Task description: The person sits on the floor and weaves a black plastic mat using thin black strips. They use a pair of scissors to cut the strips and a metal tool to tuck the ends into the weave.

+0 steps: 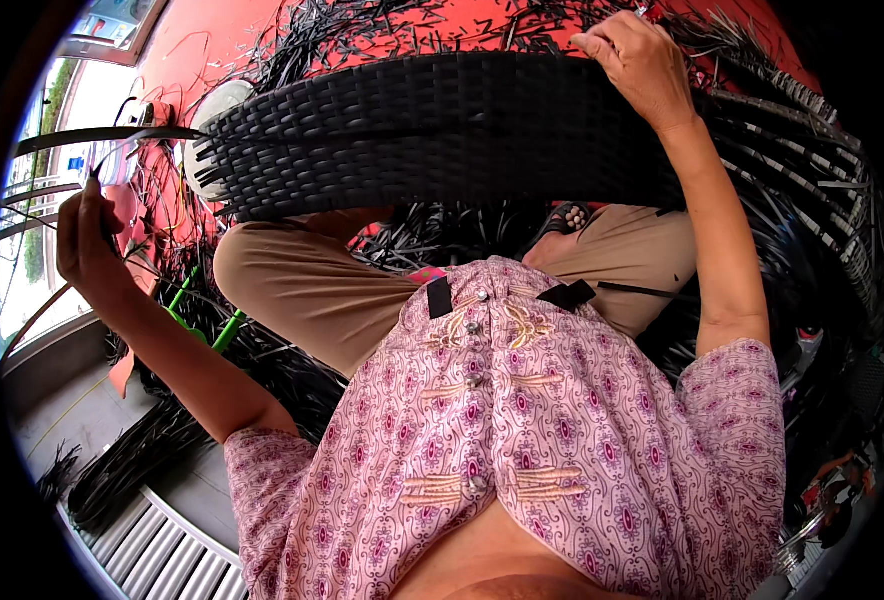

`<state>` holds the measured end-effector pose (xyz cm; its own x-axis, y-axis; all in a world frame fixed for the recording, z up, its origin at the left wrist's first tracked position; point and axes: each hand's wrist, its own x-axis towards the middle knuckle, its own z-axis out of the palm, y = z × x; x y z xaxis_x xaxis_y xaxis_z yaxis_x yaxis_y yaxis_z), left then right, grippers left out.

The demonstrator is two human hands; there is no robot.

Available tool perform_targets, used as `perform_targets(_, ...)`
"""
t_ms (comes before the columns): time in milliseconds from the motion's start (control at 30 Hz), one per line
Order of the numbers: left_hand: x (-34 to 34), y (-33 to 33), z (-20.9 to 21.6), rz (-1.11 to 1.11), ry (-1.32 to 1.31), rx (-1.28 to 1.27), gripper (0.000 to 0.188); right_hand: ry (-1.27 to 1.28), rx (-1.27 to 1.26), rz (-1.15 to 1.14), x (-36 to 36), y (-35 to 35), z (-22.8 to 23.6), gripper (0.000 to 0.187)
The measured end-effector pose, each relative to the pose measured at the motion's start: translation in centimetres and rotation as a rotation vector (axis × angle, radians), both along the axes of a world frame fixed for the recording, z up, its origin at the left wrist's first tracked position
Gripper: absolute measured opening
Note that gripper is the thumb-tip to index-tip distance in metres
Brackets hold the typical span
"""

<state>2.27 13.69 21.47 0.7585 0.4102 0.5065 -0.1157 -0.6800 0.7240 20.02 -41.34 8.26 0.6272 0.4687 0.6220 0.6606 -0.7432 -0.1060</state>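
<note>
A curved black woven panel of flat strips lies across my lap, over my bent knees. Loose strip ends stick out at its left end. Off to the left, my left hand is closed, with a thin black strip at its fingertips that runs toward the panel's left end. At the panel's far right edge, my right hand has its fingers curled together. A small red and silver thing shows just past its knuckles; whether the fingers grip it or the panel's edge is hidden.
Black strip scraps litter the red floor beyond the panel. A pale round object sits behind its left end. Bundled black strips and a white slatted piece lie at lower left. More woven framework stands at right.
</note>
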Motion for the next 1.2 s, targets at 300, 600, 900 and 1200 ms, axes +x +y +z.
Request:
perform_targets(300,-4.5,-6.6,10.3,-0.12,-0.12,0.053,0.009,0.293,0.38,0.995,-6.8,21.3,12.6,0.049)
perform_targets(600,-4.3,-13.5,4.2,-0.451,-0.035,-0.329,0.015,0.982,0.836,1.018,-8.7,11.1,18.4,0.03)
perform_targets(900,1.8,-27.8,-17.0,-0.765,0.062,-0.345,0.014,1.094,1.409,0.964,-15.2,-4.7,11.9,0.034)
perform_targets(1200,-0.2,-31.6,-22.1,-0.716,0.146,0.422,0.013,1.237,1.271,0.149,-15.2,-1.2,5.0,0.025)
